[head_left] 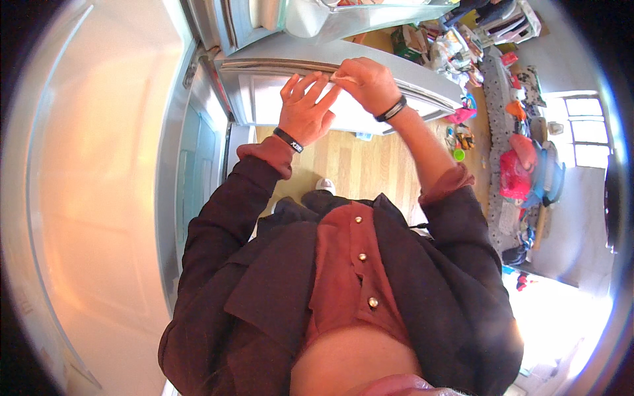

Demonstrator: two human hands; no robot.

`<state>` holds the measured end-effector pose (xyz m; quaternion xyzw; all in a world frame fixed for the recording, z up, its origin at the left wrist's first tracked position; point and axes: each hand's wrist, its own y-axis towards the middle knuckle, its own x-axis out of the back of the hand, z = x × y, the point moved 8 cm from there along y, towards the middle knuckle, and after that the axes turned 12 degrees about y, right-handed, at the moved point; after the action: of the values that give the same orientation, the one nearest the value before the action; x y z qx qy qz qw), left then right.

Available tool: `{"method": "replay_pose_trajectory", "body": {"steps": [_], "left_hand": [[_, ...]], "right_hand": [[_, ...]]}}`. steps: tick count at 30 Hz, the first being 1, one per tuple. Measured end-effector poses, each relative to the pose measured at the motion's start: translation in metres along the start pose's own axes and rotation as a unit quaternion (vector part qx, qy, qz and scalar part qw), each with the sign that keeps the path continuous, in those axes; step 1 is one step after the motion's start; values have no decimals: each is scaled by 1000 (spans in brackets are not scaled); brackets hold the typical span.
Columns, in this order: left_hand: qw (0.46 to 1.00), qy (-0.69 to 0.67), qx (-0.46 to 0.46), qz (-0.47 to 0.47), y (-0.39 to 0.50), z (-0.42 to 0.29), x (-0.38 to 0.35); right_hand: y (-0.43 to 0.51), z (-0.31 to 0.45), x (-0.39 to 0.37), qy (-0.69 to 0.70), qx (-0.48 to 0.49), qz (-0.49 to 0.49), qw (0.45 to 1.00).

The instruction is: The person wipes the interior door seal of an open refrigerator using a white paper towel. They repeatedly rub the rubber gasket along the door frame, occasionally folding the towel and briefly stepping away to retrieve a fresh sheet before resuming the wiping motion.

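Note:
An open lower refrigerator door (421, 74) stands across the top middle, with a folded rubber gasket (277, 64) along its inner edge. My left hand (308, 106), a dark band on its wrist, rests its spread fingertips on that gasket and holds nothing. Beside it, my right hand (366, 81) is closed on a small white cloth or tissue (345, 78) and presses it against the gasket. Most of the white piece is hidden in the fingers.
The refrigerator's lit interior (109, 148) fills the left. Above is an upper door with a clear shelf bin (366, 22). Wooden floor (346, 158) lies below my hands. At right are a dotted-cover couch or bed (498, 109), a green cup (459, 155) and piled bags (450, 49).

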<state>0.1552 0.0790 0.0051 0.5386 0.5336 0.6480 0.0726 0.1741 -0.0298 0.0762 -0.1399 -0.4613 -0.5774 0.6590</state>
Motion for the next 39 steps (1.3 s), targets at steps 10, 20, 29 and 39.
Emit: {"method": "replay_pose_trajectory", "body": {"steps": [10, 20, 29, 39], "left_hand": [[998, -55, -8, -2, -1, 3, 11], [998, -58, -1, -14, 1, 1, 15], [998, -42, 8, -36, 9, 5, 27], [1000, 16, -3, -24, 11, 20, 42]], "right_hand": [[-42, 1, 48, 89, -101, 51, 990], [-26, 12, 9, -105, 37, -121, 986], [-13, 15, -4, -69, 23, -55, 996], [-31, 30, -28, 253, -85, 252, 930]]}}
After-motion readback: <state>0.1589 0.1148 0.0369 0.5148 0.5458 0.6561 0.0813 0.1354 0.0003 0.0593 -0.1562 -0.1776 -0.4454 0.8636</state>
